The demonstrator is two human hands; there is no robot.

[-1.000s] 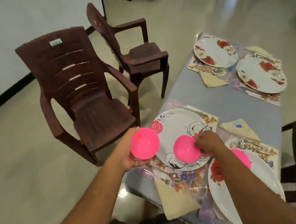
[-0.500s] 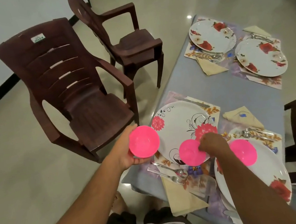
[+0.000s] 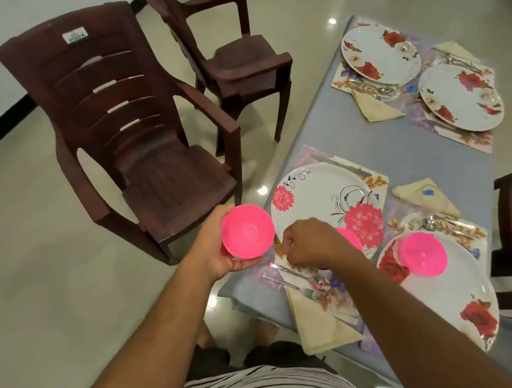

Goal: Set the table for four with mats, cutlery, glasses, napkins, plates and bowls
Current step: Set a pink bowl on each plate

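Empty pink bowl (image 3: 247,231) is gripped by left hand (image 3: 220,250) off the worktop's (image 3: 408,149) near-left corner; second bowl (image 3: 350,239) is set on flowered plate (image 3: 322,196) by right hand (image 3: 313,245) (fingers curled, grip hidden).

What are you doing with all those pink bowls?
A person is setting the table. The left hand holds one pink bowl in the air beside the table. The right hand is putting a second pink bowl onto the pink-flowered plate. A third pink bowl already sits on the near red-flowered plate. The two far plates have no bowls yet.
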